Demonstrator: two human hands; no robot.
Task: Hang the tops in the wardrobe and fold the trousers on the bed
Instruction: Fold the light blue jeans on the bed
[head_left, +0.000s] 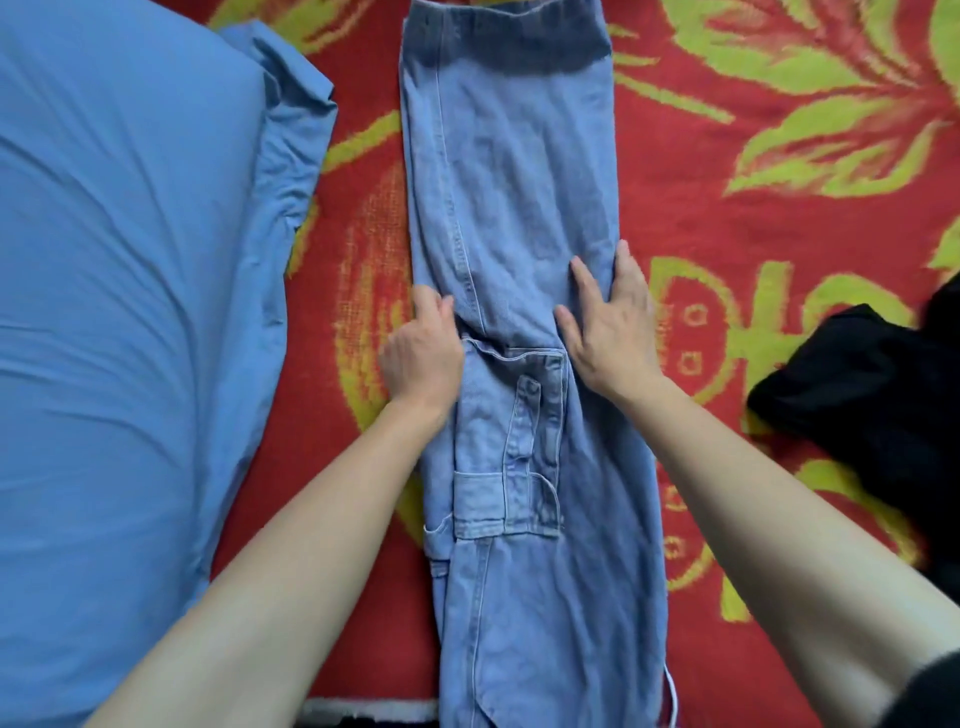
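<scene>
Soft, even, fairly bright light; only faint shadows edge the jeans (519, 208); focus is sharpest around the left hand (423, 353) and right hand (613, 332); farther off the blanket (779, 156) pattern smears; right of the right hand the black garment (857, 405) loses all detail; left of the left hand the blue pillow (130, 260) bulges with wide-angle bend.

Blanket (363, 260) strips flank jeans (509, 182); pillow (130, 312) L, black garment (857, 405) far R.
</scene>
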